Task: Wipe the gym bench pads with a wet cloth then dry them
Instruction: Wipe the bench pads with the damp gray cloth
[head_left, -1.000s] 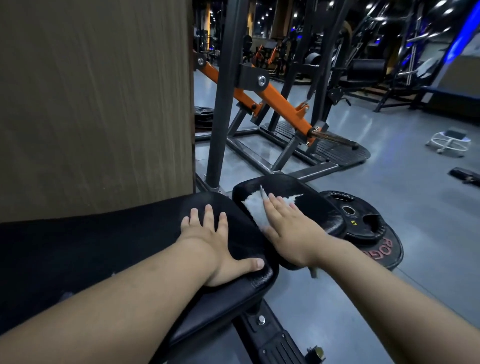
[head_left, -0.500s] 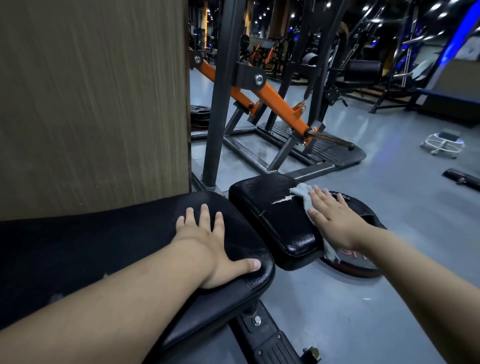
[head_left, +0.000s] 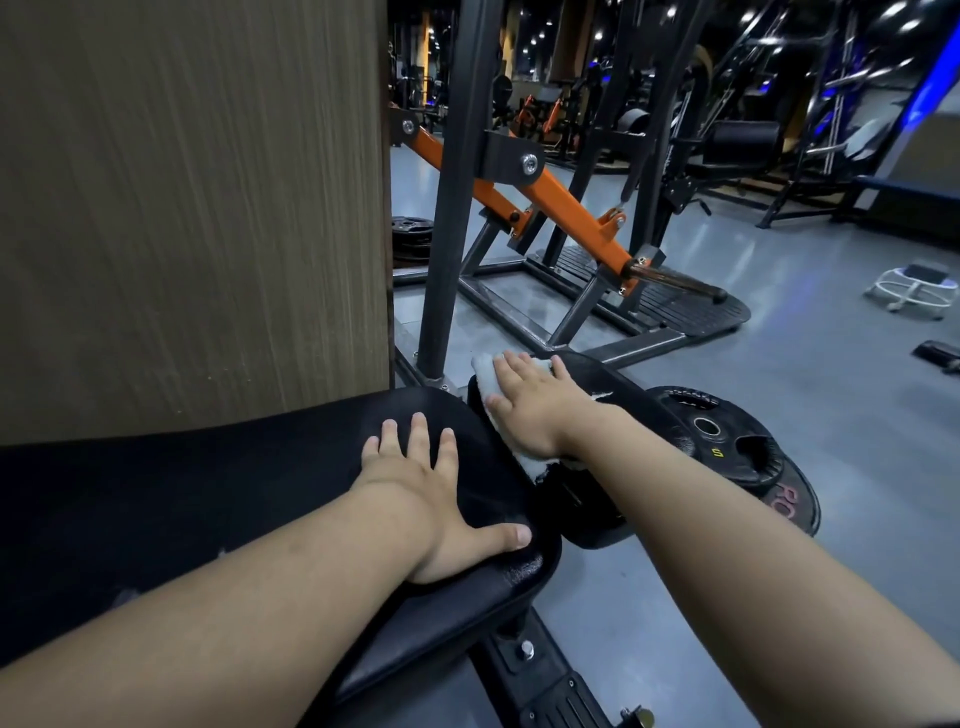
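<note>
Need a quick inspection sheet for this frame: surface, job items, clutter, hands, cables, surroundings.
Surface: long bench pad, black, worn at its near edge; small seat pad beside it, black, with white scuffs.
Job's things: white cloth flat on the small seat pad, under the right hand.
Clutter: weight plates on the floor beside the small seat pad.
Grippers: left hand flat on the long bench pad, holding nothing; right hand pressing the white cloth.
Cables: nothing seen.
Surroundings: wood-grain panel, orange-and-black machine frame, grey floor.
</note>
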